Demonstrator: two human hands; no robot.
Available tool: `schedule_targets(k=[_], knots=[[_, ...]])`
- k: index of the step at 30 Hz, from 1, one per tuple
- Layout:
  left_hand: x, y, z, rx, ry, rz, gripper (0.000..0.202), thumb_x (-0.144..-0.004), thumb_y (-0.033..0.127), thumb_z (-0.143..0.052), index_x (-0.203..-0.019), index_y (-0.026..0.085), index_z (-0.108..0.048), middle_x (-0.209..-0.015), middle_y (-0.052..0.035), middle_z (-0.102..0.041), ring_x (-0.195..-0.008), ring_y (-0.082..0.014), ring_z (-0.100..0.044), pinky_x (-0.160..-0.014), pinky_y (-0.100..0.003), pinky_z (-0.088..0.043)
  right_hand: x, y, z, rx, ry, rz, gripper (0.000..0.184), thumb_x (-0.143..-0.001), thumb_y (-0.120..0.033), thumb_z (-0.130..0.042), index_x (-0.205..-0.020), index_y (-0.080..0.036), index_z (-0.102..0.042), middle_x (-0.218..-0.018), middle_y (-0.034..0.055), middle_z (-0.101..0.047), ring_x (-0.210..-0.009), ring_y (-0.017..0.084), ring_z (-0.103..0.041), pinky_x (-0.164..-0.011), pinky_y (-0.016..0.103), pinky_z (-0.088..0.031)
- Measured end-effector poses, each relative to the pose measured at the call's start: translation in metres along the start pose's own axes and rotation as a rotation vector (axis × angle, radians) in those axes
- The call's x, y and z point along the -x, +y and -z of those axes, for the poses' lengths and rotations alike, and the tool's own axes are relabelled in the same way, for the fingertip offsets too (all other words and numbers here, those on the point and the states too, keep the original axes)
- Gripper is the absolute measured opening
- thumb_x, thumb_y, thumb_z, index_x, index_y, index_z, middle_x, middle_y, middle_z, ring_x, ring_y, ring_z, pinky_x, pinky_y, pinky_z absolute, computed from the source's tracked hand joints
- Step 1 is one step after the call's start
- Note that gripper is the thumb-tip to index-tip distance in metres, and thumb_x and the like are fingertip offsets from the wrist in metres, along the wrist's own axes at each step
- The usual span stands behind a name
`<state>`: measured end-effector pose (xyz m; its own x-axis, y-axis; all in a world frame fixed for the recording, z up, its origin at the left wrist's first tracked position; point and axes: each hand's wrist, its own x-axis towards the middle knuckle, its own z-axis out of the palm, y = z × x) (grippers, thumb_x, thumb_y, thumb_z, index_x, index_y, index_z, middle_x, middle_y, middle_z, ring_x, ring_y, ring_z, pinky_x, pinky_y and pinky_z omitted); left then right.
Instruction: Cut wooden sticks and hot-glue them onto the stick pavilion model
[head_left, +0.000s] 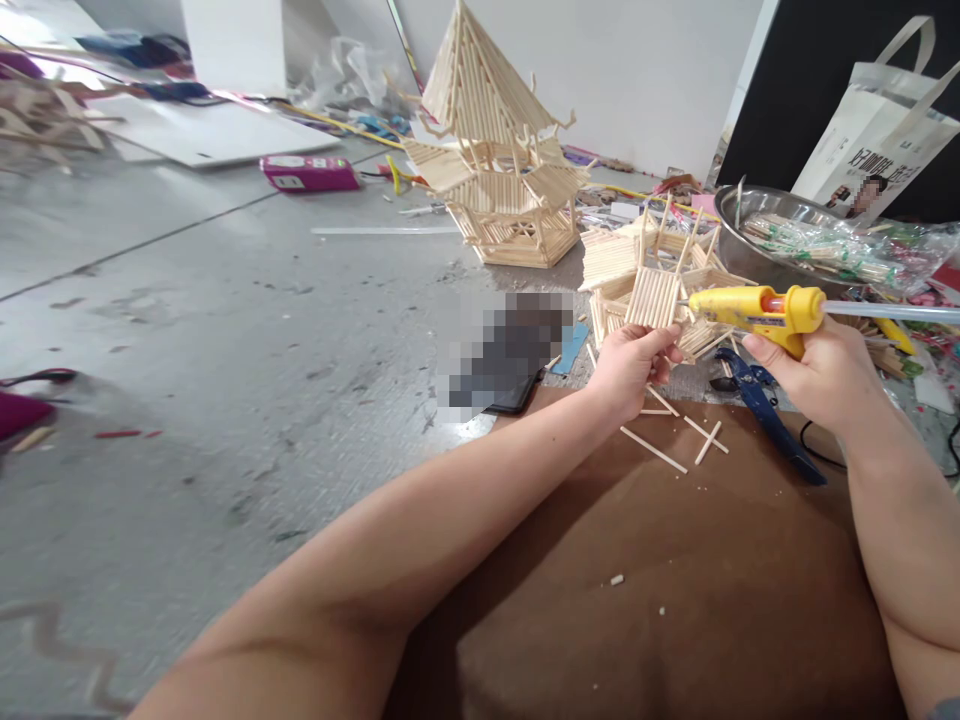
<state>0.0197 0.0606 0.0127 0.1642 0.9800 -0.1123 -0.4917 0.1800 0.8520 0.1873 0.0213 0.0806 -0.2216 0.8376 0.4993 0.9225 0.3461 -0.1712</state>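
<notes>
My left hand (628, 368) is closed around a small panel of glued wooden sticks (654, 296), held upright above the brown board (675, 600). My right hand (814, 372) grips a yellow hot glue gun (754, 312); its nozzle points left and touches the panel's right edge. A clear glue stick juts out of the gun's back to the right. A few loose sticks (675, 435) lie on the board just below my hands.
A tall stick pagoda model (499, 160) stands on the grey floor behind. Smaller stick pieces (611, 258) sit beside a metal bowl (757, 225) holding bagged sticks. Blue-handled cutters (765, 405) lie right of the board. A dark phone (517, 395), a pink box (309, 173) and a tote bag (885, 120) are around.
</notes>
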Motion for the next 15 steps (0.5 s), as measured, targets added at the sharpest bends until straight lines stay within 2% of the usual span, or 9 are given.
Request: schedule_targets(k=[9, 15], knots=[[0.002, 0.001, 0.0, 0.019, -0.001, 0.008, 0.016, -0.063, 0.023, -0.063, -0.058, 0.014, -0.051, -0.045, 0.0034, -0.054, -0.03, -0.0031, -0.038, -0.032, -0.018, -0.025, 0.002, -0.001, 0.007, 0.017, -0.046, -0.038, 0.037, -0.077, -0.05, -0.046, -0.09, -0.02, -0.063, -0.076, 0.0069, -0.066, -0.072, 0.023, -0.061, -0.058, 0.033, -0.043], [0.005, 0.002, -0.001, 0.026, 0.014, 0.022, 0.014, -0.063, 0.02, -0.063, -0.058, 0.014, -0.051, -0.045, 0.0029, -0.054, -0.032, -0.0035, -0.039, -0.033, -0.017, -0.026, 0.002, -0.007, 0.011, 0.088, -0.07, -0.021, 0.033, -0.075, -0.05, -0.047, -0.073, -0.021, -0.063, -0.062, 0.005, -0.062, -0.056, 0.02, -0.055, -0.047, 0.029, -0.035]])
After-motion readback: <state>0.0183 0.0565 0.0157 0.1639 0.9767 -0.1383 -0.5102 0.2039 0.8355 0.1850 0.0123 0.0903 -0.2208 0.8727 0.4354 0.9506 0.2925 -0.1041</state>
